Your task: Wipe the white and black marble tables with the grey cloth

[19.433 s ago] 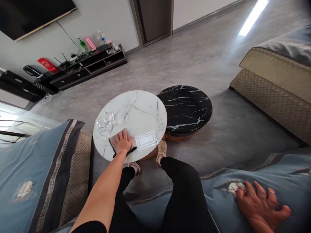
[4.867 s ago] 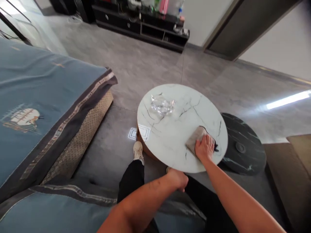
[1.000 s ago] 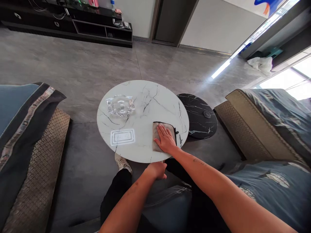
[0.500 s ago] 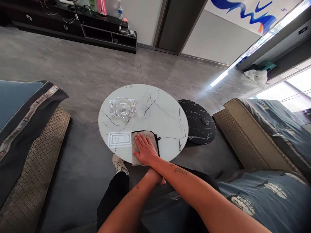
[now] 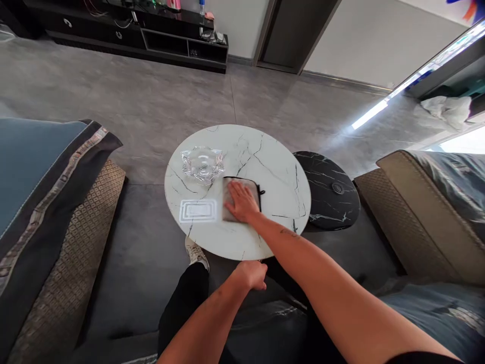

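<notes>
Flat on a beige-grey folded cleaning cloth [image 5: 229, 214] lies my right hand [image 5: 244, 200], its fingers stretched out and pressing from above. The cloth has black edging and a small black loop at its right side. It rests on a round white marble-patterned table [image 5: 212, 237]. My left hand [image 5: 253, 274] is loosely curled just at the table's front edge, under my right forearm. I see nothing in it, though its fingertips are partly hidden. A clear glass dish [image 5: 202, 164] with a wavy, pointed rim stands left of and beyond the cloth.
A bright rectangular light reflection shows on the tabletop's left front. A lower black marble-patterned table [image 5: 328, 189] adjoins at the right, with a small round dark disc [image 5: 338, 188] on it. Sofas flank both sides, and a black TV cabinet [image 5: 182, 45] stands against the far wall.
My right hand has slid the cloth forward, from the table's front edge toward its middle. My left hand now shows apart from my right wrist. The view has shifted somewhat.
</notes>
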Available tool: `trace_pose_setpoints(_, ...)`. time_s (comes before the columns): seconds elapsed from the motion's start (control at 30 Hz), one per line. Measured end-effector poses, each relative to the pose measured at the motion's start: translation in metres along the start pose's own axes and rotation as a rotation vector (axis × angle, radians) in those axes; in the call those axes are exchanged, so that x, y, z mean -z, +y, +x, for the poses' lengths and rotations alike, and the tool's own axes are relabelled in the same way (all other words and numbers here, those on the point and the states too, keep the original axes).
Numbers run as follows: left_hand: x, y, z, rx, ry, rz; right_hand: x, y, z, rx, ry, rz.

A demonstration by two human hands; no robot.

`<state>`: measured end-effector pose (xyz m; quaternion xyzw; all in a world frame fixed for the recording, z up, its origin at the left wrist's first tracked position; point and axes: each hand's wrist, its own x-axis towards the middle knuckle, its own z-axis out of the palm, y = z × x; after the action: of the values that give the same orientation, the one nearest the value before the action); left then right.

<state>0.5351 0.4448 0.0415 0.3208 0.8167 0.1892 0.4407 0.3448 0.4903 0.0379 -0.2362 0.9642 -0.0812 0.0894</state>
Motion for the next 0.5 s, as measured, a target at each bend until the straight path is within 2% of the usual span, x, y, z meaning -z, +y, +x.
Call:
trace_pose_setpoints(0.07, 0.003, 0.0, -0.006, 0.013, -0.012, 0.006, 0.007, 0.043, -0.007, -0.168, 0.029, -0.018)
trace_pose_setpoints(0.17, 0.005, 0.0, -0.012, -0.017, 0.036, 0.01, 0.015, 0.108, -0.027, -0.406, 0.075, -0.047)
trace_pose_setpoints(0.27, 0.004, 0.0, -0.016, -0.04, 0.065, 0.021, 0.02, 0.151, -0.047, -0.664, 0.118, -0.054)
trace_pose_setpoints(0.37, 0.006, 0.002, -0.018, -0.055, 0.072, 0.028, 0.02, 0.159, -0.053, -0.815, 0.144, -0.038)
trace_pose_setpoints(0.5, 0.013, 0.008, -0.02, -0.064, 0.051, 0.01, 0.011, 0.132, -0.052, -0.828, 0.131, -0.033)
